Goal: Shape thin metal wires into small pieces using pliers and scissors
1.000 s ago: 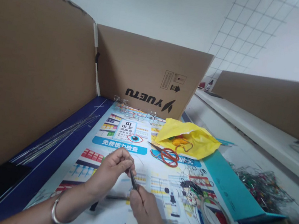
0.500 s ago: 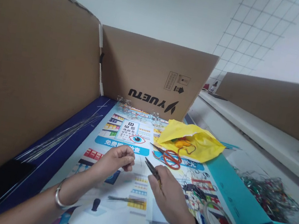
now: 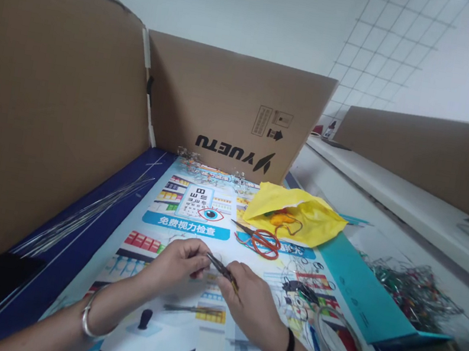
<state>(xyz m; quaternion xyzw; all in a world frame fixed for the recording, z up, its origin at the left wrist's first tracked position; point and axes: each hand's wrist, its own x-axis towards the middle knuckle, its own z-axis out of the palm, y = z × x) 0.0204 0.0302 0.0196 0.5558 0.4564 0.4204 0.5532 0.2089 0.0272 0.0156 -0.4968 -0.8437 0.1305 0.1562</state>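
My right hand is closed round a pair of pliers whose narrow jaws point up and left. The tips of the jaws meet the fingertips of my left hand. Those left fingers are pinched together; whatever sits between them is too small or hidden to name. Below the hands, a small bundle of short wires lies on the printed sheet. Beyond my right hand rest scissors with red-orange handles, their blades pointing left.
A yellow bag holding orange cord lies behind the scissors. Long wires stretch along the left. A wire coil and a turquoise box flap are at right, near tangled wire pieces. Cardboard panels stand behind and left.
The pliers in my right hand have moved left and now reach my left fingertips. Earlier there was a gap between them. The whole view has shifted slightly.
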